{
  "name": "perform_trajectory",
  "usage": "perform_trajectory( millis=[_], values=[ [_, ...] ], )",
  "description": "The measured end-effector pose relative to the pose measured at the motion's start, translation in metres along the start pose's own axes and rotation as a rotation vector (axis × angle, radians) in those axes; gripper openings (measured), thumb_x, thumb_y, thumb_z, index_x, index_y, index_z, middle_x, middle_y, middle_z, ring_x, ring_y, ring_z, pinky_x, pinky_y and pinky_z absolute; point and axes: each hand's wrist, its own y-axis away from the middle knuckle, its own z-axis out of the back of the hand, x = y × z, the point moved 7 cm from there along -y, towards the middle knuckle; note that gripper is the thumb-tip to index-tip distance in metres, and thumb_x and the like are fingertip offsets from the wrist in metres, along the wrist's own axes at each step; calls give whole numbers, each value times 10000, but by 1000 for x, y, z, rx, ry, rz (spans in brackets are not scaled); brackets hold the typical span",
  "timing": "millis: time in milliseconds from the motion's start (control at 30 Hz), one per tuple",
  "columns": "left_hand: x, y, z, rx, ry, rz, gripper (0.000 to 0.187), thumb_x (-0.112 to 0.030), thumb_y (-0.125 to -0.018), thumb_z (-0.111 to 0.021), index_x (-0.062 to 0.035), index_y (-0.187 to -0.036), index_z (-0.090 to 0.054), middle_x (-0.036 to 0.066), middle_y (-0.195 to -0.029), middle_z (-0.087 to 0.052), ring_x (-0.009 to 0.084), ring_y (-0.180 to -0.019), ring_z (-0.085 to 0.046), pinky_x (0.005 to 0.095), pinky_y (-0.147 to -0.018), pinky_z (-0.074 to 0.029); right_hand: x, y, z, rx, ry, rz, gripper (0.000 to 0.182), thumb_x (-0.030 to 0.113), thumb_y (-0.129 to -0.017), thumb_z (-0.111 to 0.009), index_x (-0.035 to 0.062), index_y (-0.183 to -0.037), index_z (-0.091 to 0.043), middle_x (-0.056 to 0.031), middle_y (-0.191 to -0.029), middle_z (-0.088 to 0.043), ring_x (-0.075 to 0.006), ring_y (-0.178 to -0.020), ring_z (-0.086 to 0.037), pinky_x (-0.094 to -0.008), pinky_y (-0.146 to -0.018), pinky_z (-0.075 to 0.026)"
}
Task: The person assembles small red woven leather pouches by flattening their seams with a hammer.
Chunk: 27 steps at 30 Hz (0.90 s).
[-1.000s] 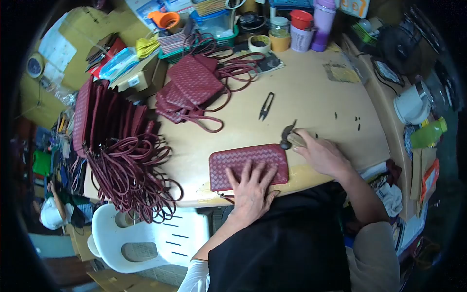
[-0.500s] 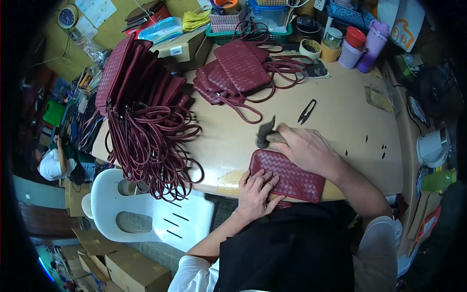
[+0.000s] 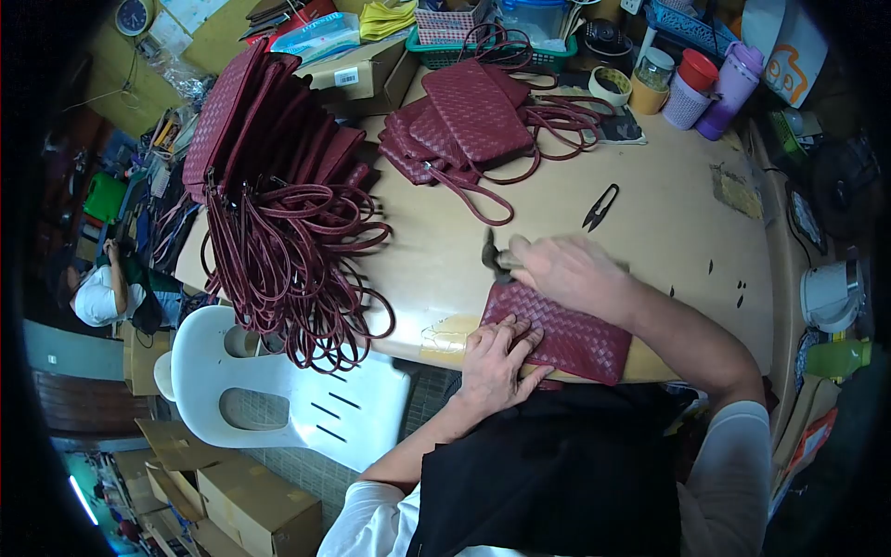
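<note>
A dark red woven pouch [image 3: 580,342] lies at the table's front edge, before my body. My left hand [image 3: 498,362] rests flat on its left end with the fingers spread. Above the pouch's upper left edge, my right hand [image 3: 568,269] is closed round the handle of a hammer [image 3: 494,257], whose dark head points left. The right hand is slightly blurred and hides part of the pouch's top edge. Black thread snips [image 3: 601,207] lie on the table beyond my right hand.
Red pouches [image 3: 473,116] are piled at the back of the table [image 3: 687,223]; a large stack with straps [image 3: 297,232] stands left. A white chair [image 3: 278,390] is at front left, cups [image 3: 687,99] at back right. Another person [image 3: 107,292] is far left.
The hammer and my right hand have shifted slightly, the hammer head now nearer the pouch's top left corner. The whole view has moved a little. My left hand stays on the pouch.
</note>
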Motion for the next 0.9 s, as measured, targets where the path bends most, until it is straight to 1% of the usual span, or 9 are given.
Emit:
perform_trajectory(
  millis=[100,167,200,300,433,567,700,733,900],
  values=[
    [2,2,0,-2,-19,6,516,-438,-717,-733,-116,-1109,-641,88,-1132,-583,275,-1049,-531,406,-863,-374,7,-9,14,-58,47,-29,297,284,-908,-569,5,-997,-516,-171,-757,-624,-343,-709,-645,-445,-646,-509],
    [3,1,-1,9,-3,35,521,-440,-731,-720,-141,-1149,-634,78,-1171,-573,273,-1055,-527,403,-861,-373,1,-12,-7,-149,-406,-51,301,297,-910,-566,12,-993,-515,-202,-769,-629,-370,-712,-638,-462,-642,-499],
    [3,-1,0,7,-2,34,521,-440,-731,-720,-141,-1149,-634,78,-1171,-573,273,-1055,-527,403,-861,-373,3,-4,-17,97,-253,-126,292,299,-917,-556,14,-979,-528,-200,-750,-627,-383,-725,-637,-463,-640,-497],
    [-4,-6,2,18,-36,-12,527,-441,-748,-703,-177,-1197,-623,64,-1220,-558,268,-1052,-529,397,-863,-372,-1,-1,4,168,-160,-140,289,293,-920,-552,9,-972,-533,-209,-742,-628,-402,-737,-633,-477,-651,-497],
    [-3,-3,0,32,-48,7,541,-452,-757,-691,-206,-1232,-612,55,-1256,-546,260,-1045,-533,396,-878,-368,-12,17,10,-140,-312,-98,293,296,-918,-551,16,-1003,-563,-213,-771,-643,-363,-767,-659,-450,-680,-519],
    [-2,-5,-2,23,-46,27,553,-460,-749,-695,-203,-1231,-613,62,-1252,-546,260,-1048,-533,410,-892,-366,-32,41,25,274,-152,-382,313,315,-917,-554,14,-1001,-580,-233,-847,-648,-385,-861,-639,-469,-767,-496],
    [-3,-5,-2,33,-59,41,552,-447,-743,-703,-202,-1230,-618,68,-1246,-550,263,-1012,-536,410,-889,-369,-48,68,16,-38,-350,-460,347,358,-920,-541,28,-1018,-585,-222,-863,-657,-403,-868,-634,-487,-795,-479],
    [-3,-5,-3,31,-43,44,550,-442,-738,-708,-198,-1223,-623,70,-1241,-553,264,-1000,-536,412,-888,-368,-47,80,5,223,-216,-547,359,362,-925,-534,19,-1024,-575,-229,-859,-646,-409,-870,-625,-491,-783,-473],
    [-4,-6,-2,57,-30,43,545,-424,-740,-706,-187,-1223,-619,78,-1241,-554,287,-1045,-546,419,-892,-363,-67,117,31,145,-292,-694,361,342,-916,-566,7,-1047,-545,-260,-883,-627,-436,-908,-602,-508,-796,-463]
  ],
)
